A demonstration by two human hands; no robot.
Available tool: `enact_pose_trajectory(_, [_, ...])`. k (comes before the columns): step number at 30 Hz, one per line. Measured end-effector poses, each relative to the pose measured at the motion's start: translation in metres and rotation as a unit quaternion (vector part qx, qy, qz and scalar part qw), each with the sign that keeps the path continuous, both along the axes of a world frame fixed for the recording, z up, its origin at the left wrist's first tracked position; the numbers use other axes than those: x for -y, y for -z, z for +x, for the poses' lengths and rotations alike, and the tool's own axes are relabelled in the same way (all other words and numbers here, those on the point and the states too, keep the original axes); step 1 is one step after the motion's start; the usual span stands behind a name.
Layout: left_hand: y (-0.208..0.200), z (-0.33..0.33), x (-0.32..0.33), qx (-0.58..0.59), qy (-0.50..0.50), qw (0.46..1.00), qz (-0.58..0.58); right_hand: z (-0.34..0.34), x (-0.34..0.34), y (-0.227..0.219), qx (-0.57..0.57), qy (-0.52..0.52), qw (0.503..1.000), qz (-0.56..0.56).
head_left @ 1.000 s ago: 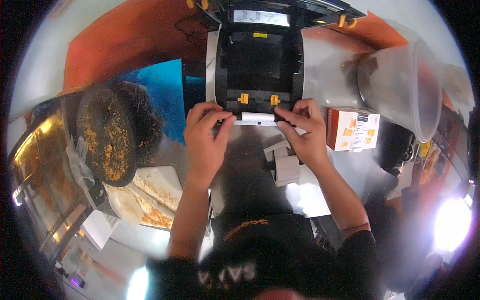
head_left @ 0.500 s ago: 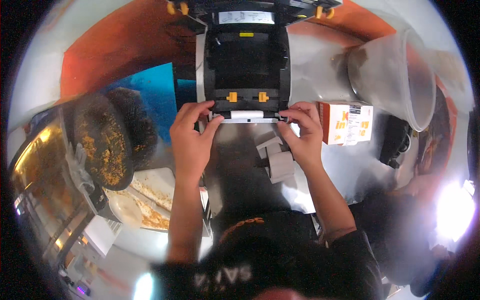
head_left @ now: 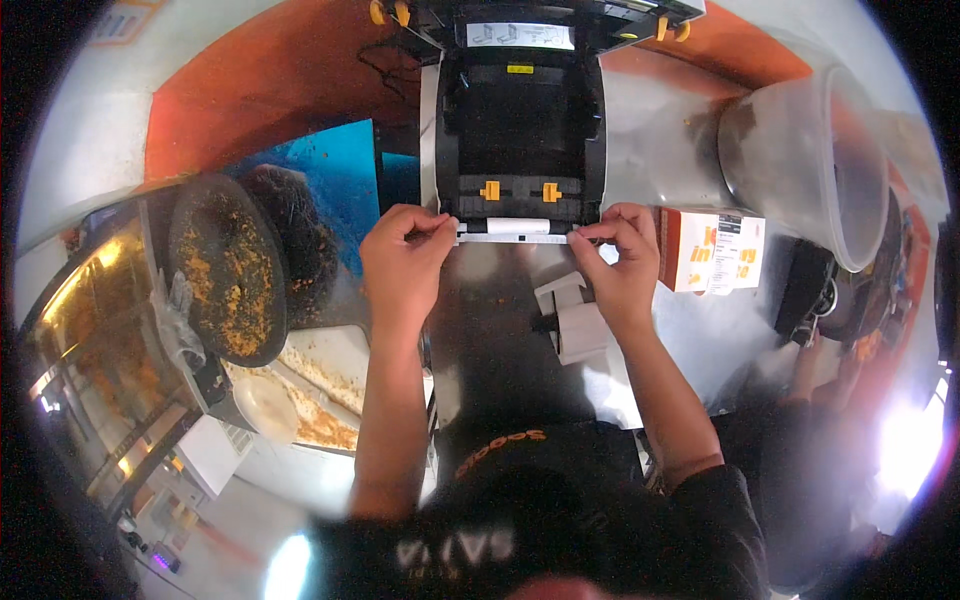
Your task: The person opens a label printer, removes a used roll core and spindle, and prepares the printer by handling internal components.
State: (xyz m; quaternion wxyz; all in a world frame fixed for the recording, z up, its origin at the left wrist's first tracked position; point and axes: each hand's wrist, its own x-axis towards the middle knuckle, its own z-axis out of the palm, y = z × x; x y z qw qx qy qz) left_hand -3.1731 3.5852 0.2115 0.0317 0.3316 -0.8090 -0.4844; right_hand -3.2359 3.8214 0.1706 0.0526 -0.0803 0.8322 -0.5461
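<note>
A black label printer [head_left: 520,125] stands before me with its lid [head_left: 545,12] raised and two yellow guides [head_left: 520,192] inside. Across its front edge runs a narrow light bar [head_left: 505,239] with a small black square at the middle. White label paper [head_left: 518,226] lies just behind this bar. My left hand [head_left: 402,275] pinches the bar's left end between thumb and fingers. At the opposite end, my right hand [head_left: 627,275] has thumb and forefinger closed on it. The fingertips partly cover both ends. Curled paper strips [head_left: 580,330] lie on the metal counter near my right wrist.
An orange-and-white box [head_left: 712,250] and a large clear tub [head_left: 790,165] stand right of the printer. To the left are a crumb-covered dark oval tray [head_left: 228,270], a blue panel [head_left: 335,180] and a crumb-strewn white tray [head_left: 320,350]. Someone's arm [head_left: 806,368] shows at right.
The whole view has shifted, so the printer and both hands appear farther right. My left fingers have drawn together at the bar's left end. The right hand keeps its pinch.
</note>
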Motion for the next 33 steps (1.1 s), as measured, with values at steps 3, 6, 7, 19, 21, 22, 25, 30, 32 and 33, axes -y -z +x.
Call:
enact_pose_trajectory(3, [0.005,0.002,0.0,-0.022,-0.003,1.0,0.017,0.001,0.01,0.002,0.007,0.031,0.999,0.007])
enact_pose_trajectory(6, [0.008,0.004,-0.001,-0.025,0.006,1.0,0.008,0.001,0.013,0.006,0.025,0.048,0.999,0.006])
enact_pose_trajectory(7, [0.01,0.004,-0.001,-0.025,0.007,1.0,0.008,0.001,0.014,0.006,0.02,0.045,0.999,0.022])
enact_pose_trajectory(19, [0.014,-0.005,-0.009,-0.016,-0.072,0.993,0.095,-0.002,0.029,0.003,0.035,0.031,0.998,-0.035])
enact_pose_trajectory(21, [0.011,-0.009,-0.009,0.023,-0.073,0.992,0.101,-0.002,0.031,0.006,0.072,0.034,0.993,-0.087])
enact_pose_trajectory(22, [0.011,-0.01,-0.008,0.023,-0.074,0.992,0.1,-0.001,0.032,0.008,0.109,0.037,0.984,-0.137])
enact_pose_trajectory(25, [0.013,-0.01,-0.008,0.025,-0.019,0.999,0.005,0.0,0.03,0.011,0.115,0.035,0.983,-0.139])
enact_pose_trajectory(30, [0.014,0.005,-0.001,-0.065,0.011,0.992,0.109,0.002,0.029,0.014,0.095,0.038,0.985,-0.142])
enact_pose_trajectory(32, [0.01,0.009,0.001,-0.061,0.03,0.995,0.076,0.002,0.027,0.014,0.087,0.036,0.987,-0.13])
enact_pose_trajectory(33, [0.008,0.009,0.001,-0.058,0.049,0.996,0.044,0.002,0.024,0.015,0.094,0.026,0.987,-0.129])
